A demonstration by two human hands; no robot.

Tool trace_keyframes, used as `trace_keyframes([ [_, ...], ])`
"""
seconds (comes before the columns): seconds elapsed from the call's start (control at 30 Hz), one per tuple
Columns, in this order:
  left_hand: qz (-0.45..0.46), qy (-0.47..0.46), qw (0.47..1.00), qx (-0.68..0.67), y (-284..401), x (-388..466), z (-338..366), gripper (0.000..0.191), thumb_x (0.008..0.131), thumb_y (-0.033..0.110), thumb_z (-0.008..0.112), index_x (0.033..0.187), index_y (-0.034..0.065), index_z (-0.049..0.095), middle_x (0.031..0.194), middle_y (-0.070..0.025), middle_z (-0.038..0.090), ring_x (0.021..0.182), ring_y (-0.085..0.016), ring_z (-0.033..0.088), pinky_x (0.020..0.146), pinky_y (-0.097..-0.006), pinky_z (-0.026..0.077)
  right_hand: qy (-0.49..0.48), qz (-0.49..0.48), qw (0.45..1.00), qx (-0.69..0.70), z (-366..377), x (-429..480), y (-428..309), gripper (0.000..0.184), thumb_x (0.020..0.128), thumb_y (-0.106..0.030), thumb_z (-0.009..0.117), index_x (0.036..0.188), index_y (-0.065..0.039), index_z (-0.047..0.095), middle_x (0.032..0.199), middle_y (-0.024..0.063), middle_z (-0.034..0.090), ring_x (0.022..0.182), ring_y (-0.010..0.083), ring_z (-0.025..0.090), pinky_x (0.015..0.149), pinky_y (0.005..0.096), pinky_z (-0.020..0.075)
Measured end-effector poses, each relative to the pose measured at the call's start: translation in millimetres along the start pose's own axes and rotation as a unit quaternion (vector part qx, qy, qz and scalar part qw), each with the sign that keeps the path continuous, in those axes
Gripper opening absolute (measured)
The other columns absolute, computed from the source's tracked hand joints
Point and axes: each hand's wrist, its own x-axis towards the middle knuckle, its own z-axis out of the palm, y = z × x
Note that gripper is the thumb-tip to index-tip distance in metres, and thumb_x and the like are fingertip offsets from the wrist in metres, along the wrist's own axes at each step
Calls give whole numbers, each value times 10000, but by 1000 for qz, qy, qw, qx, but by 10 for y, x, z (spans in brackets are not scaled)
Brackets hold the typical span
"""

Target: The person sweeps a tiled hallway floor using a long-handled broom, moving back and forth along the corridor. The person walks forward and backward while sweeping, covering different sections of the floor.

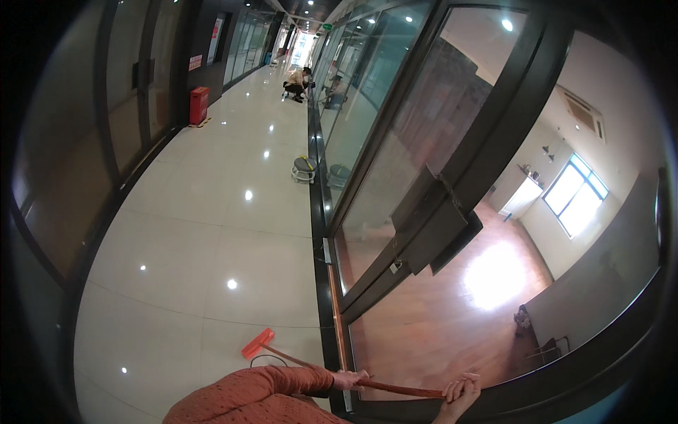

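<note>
Both of my hands grip the reddish-brown pole (405, 388) of a long-handled mop or broom. My left hand (349, 380), below a rust-coloured sleeve (275, 384), holds it around the middle, over the door track. My right hand (462, 391) is closed around the end of the pole, in front of the glass door panel. The orange-red head (258, 343) lies out to the left above the tiled floor; whether it touches the tiles I cannot tell. A thin dark hoop (269, 356) shows beside the pole, its lower part hidden by my sleeve.
Along my right runs a dark-framed glass door (450, 228) with a padlock (395, 266). Ahead by the glass stands a low round wheeled stool (303, 169). Farther off, a person (297, 84) sits low beside the glass. A red box (199, 106) stands at the left wall.
</note>
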Motion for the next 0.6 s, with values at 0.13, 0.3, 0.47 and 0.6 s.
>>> trace_keyframes([
  [0.13,13,71,992,101,-24,-157,-7,432,841,376,623,1123,115,425,944,-111,535,932,-314,544,754,-441,406,-27,-15,998,48,149,72,132,162,928,-157,423,870,-30,504,432,-24,261,305,71,232,287,233,272],
  [0.3,-47,109,988,102,-1025,-968,-196,524,787,428,652,1104,64,447,968,-169,563,932,-354,550,770,-466,427,-25,153,987,49,487,-250,1040,116,872,-113,440,878,-19,507,480,-1,339,336,102,304,309,266,319],
  [0.47,-345,121,917,157,-2290,-2274,-220,581,657,476,718,1036,46,623,960,-235,639,959,-364,613,810,-472,472,-170,343,921,68,1467,-1312,1904,172,837,-25,437,918,58,563,533,32,424,417,117,393,406,275,352],
  [0.6,-469,282,833,84,-2776,-3015,67,753,638,448,703,1238,64,459,1037,-265,599,971,-386,590,871,-492,441,-241,394,874,155,2025,-2074,2181,200,953,-96,407,881,38,537,487,-6,335,395,110,284,462,303,370],
])
